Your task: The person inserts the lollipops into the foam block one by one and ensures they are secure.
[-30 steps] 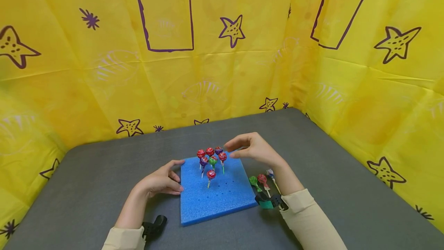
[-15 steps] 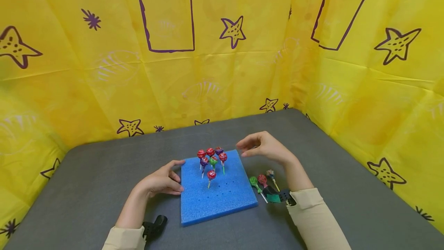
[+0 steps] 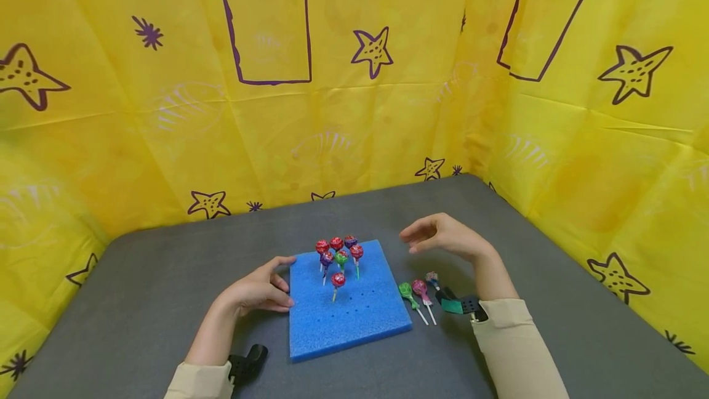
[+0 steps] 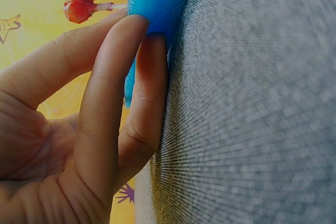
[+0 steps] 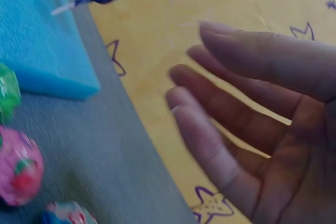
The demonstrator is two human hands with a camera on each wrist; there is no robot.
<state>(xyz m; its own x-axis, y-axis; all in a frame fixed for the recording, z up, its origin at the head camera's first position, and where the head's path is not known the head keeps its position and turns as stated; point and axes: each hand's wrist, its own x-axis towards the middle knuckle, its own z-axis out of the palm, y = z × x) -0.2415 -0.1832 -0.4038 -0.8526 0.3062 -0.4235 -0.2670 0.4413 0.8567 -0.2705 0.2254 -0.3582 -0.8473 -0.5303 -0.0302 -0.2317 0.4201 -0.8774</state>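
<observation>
A blue foam board (image 3: 360, 319) lies flat, with several wrapped lollipops standing upright in its far half, among them a green lollipop (image 3: 341, 257) and a red lollipop (image 3: 338, 279) nearer me. My left hand (image 3: 257, 288) rests against the board's left edge, its fingertips touching the side, as the left wrist view shows close up. My right hand (image 3: 443, 237) hovers beyond the board's right side, fingers loosely bent and apart; the right wrist view shows nothing in it. Below it lie a loose green lollipop (image 3: 406, 290), a pink lollipop (image 3: 420, 289) and a blue-and-white one (image 3: 432, 278), partly hidden by the wrist strap.
Small holes dot the board's near half. The grey table (image 3: 166, 276) carries everything, and a yellow printed curtain (image 3: 332, 109) rises along its far and side edges. Black camera straps (image 3: 468, 306) sit on the wrists.
My right hand has moved away from the standing lollipops to the right, past the board's edge, uncovering more of the loose lollipops' sticks. My left hand stays at the board's left edge.
</observation>
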